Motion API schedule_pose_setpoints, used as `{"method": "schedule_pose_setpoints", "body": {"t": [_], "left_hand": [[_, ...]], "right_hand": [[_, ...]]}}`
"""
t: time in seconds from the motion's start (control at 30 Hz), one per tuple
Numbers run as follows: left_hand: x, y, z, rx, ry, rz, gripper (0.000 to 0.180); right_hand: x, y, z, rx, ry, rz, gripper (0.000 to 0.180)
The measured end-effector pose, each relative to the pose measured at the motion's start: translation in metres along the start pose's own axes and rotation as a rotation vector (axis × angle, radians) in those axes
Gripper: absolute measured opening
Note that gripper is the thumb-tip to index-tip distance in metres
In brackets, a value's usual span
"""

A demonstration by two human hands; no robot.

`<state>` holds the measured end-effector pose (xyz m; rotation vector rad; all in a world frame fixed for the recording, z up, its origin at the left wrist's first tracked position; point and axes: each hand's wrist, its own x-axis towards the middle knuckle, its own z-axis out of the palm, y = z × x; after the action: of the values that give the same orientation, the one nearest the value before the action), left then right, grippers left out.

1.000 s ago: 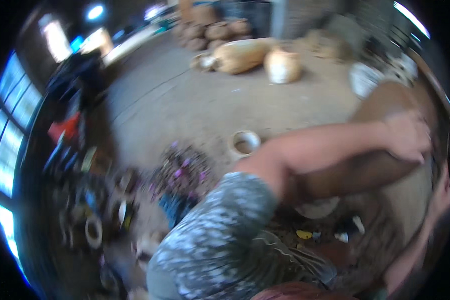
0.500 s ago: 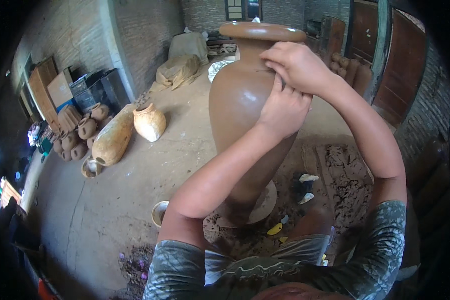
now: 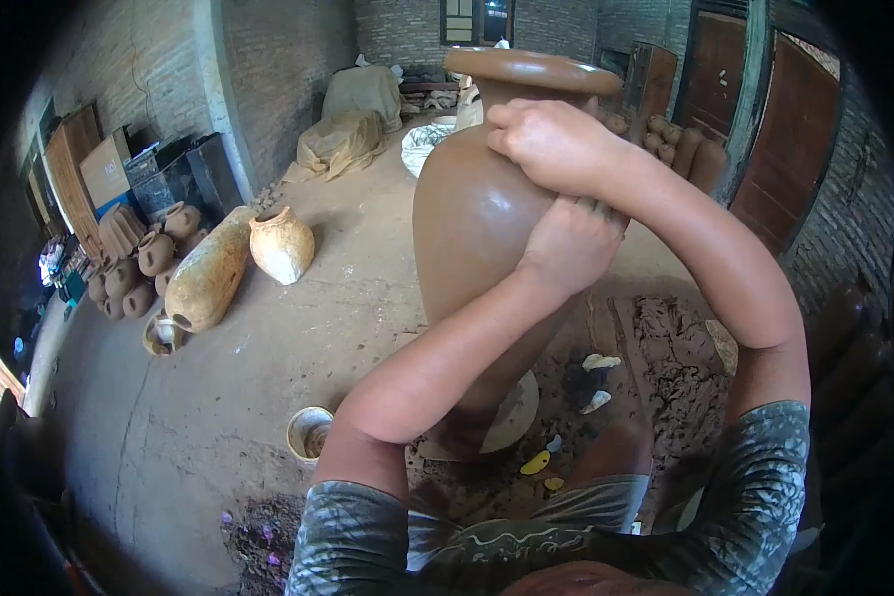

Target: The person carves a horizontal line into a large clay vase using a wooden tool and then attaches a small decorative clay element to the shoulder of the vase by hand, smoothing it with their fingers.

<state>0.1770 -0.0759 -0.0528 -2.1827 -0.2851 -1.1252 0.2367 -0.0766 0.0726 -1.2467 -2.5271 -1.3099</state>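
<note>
A tall brown clay vase (image 3: 472, 214) with a flared rim stands in front of me, its wet surface shining at the shoulder. My right hand (image 3: 551, 144) is closed, knuckles up, against the shoulder just below the neck. Whatever its fingers may hold is hidden. Below it, my left hand (image 3: 574, 243) is curled against the vase's right side. The right forearm crosses over its fingertips, and I cannot make out anything in them. The vase narrows toward a pale round base (image 3: 515, 415) on the floor.
Wet dark clay (image 3: 675, 348) lies right of the vase. A small bowl (image 3: 310, 434) sits left of my left elbow, and a yellow scraper-like piece (image 3: 534, 463) near my legs. Farther left are a long pale jar (image 3: 209, 273), a round pot (image 3: 282, 246) and several small brown pots (image 3: 134, 278).
My right hand has moved left along the vase's shoulder, away from the left hand. The left hand has shifted slightly down and right. The whole view has tilted a little.
</note>
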Motion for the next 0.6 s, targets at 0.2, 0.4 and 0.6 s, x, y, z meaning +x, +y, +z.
{"method": "schedule_pose_setpoints", "body": {"t": [0.2, 0.4, 0.6], "left_hand": [[-0.009, -0.011, -0.017, -0.009, -0.064, -0.013, 0.042], [-0.022, -0.031, -0.037, -0.129, -0.023, 0.079, 0.044], [-0.032, -0.055, -0.055, -0.278, -0.075, 0.126, 0.042]], "right_hand": [[0.008, -0.009, -0.013, -0.066, -0.113, 0.011, 0.019], [-0.002, -0.009, -0.029, -0.079, -0.182, 0.033, 0.033], [-0.01, -0.002, -0.029, -0.115, -0.222, 0.017, 0.047]]}}
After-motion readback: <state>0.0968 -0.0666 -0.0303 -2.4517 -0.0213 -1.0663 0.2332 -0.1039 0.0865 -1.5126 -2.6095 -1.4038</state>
